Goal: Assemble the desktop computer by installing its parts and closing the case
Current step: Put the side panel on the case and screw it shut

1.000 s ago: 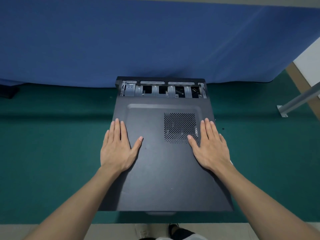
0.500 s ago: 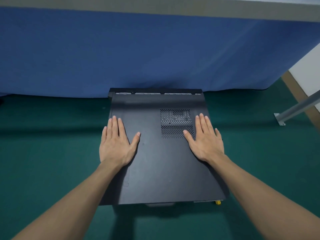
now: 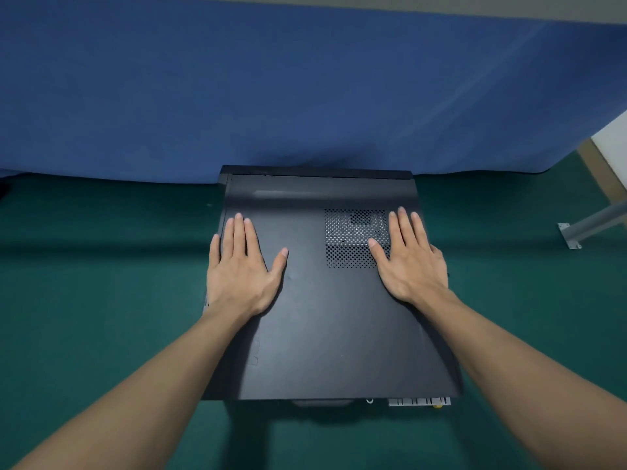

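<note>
A black computer case lies flat on the green table, and its dark side panel [image 3: 325, 320] covers the whole top up to the black front bezel [image 3: 315, 172] at the far end. A perforated vent [image 3: 353, 239] sits in the panel's far right part. My left hand [image 3: 241, 269] presses flat on the panel's left side with straight fingers. My right hand [image 3: 409, 259] presses flat beside the vent, its thumb on the holes. At the near right, a strip of the case's rear ports [image 3: 419, 401] shows under the panel's edge.
A blue cloth [image 3: 305, 89] hangs right behind the case. The green table surface [image 3: 101, 283] spreads to both sides. A grey metal leg with a foot plate [image 3: 573, 232] stands at the right, by a wooden floor strip.
Both flat hands have slid the side panel away from me over the case. The open drive bays at the far end are now covered and the panel meets the front bezel.
</note>
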Demonstrator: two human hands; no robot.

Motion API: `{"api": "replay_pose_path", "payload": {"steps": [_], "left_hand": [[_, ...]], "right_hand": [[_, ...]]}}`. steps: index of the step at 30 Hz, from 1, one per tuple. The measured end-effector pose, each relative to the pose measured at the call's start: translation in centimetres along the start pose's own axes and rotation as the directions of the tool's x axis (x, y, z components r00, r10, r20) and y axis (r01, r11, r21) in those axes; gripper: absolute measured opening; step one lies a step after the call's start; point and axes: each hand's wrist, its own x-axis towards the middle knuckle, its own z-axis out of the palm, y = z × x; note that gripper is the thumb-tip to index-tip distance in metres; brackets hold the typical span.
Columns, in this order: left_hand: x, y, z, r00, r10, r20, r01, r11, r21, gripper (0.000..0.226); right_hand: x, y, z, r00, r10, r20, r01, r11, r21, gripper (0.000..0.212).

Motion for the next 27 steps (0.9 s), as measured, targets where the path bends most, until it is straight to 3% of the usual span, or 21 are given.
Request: {"api": "replay_pose_path", "payload": {"steps": [3, 6, 10, 15, 21, 24, 27], "left_hand": [[-0.8, -0.1, -0.5, 0.999, -0.053, 0.015, 0.053, 0.998, -0.032, 0.083], [-3.5, -0.8, -1.2, 0.983, -0.174, 0.066, 0.181, 0.975, -0.130, 0.086], [-8.9, -2.4, -1.3, 0.966, -0.239, 0.095, 0.252, 0.953, -0.169, 0.092], [-13.0, -3.1, -0.9, 0.945, -0.320, 0.069, 0.326, 0.905, -0.272, 0.093], [-16.6, -4.6, -0.3, 0.967, -0.248, 0.061, 0.231, 0.746, -0.625, 0.103], [-17.2, -5.4, -0.4, 0.985, -0.160, 0.062, 0.158, 0.706, -0.691, 0.108], [-17.3, -6.1, -0.2, 0.993, -0.105, 0.051, 0.110, 0.700, -0.706, 0.110]], "right_hand": [[-0.4, 0.4, -0.5, 0.999, -0.027, 0.032, 0.025, 0.998, 0.055, 0.080], [-3.1, 1.8, -0.8, 0.999, 0.036, 0.034, -0.044, 0.963, 0.266, 0.093], [-10.7, 4.3, 0.7, 0.959, 0.168, 0.227, -0.271, 0.779, 0.566, 0.099], [-15.2, 4.7, 1.6, 0.968, 0.146, 0.203, -0.248, 0.670, 0.700, 0.098], [-19.5, 4.9, 3.2, 0.988, 0.146, 0.060, -0.142, 0.662, 0.736, 0.121], [-19.9, 5.1, 3.9, 0.993, 0.117, 0.015, -0.093, 0.695, 0.713, 0.129], [-19.9, 5.2, 4.3, 0.991, 0.136, -0.018, -0.077, 0.664, 0.744, 0.132]]}}
